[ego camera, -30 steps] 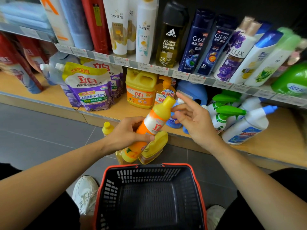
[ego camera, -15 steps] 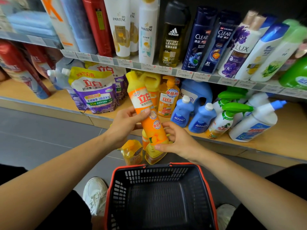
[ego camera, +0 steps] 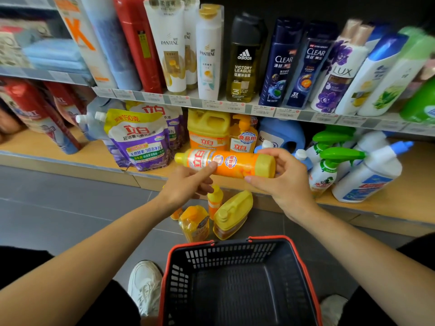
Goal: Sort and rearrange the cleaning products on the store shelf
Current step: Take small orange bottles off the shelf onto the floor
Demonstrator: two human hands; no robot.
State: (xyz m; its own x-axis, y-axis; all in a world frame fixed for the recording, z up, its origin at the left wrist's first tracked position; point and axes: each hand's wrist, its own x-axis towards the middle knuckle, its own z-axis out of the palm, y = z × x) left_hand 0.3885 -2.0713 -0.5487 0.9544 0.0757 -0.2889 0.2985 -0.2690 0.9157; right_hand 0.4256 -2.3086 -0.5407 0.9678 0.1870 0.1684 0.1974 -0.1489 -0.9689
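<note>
**Item: orange detergent bottle, held level before the lower shelf**

Setting: shop aisle with a grey tiled floor point(ego camera: 58, 208). A pale wooden lower shelf point(ego camera: 412, 184) runs behind the grip, and a price-tagged upper shelf rail point(ego camera: 235, 105) runs above it.

Grip: the right hand point(ego camera: 282, 182) grips the base end of an orange plastic bottle point(ego camera: 226, 163) with a yellow cap and a red-and-white label, fingers over the top and thumb beneath. The bottle lies level, cap pointing left. The left hand point(ego camera: 188, 184) touches the label with one straight digit while its other fingers curl below. Whether it bears any weight cannot be told.

Surroundings: directly behind the grip stand a yellow handled jug point(ego camera: 208, 130) and an orange pump bottle point(ego camera: 243, 137). To the left stands a purple-and-white refill pouch point(ego camera: 138, 140). To the right are green-trigger spray bottles point(ego camera: 329, 165) and a white bottle with a blue cap point(ego camera: 372, 175). Below the grip, on the floor, a yellow jug lies tipped point(ego camera: 233, 215) beside a small orange bottle point(ego camera: 195, 222). Nearer the person is a black plastic basket with a red rim point(ego camera: 235, 251).
</note>
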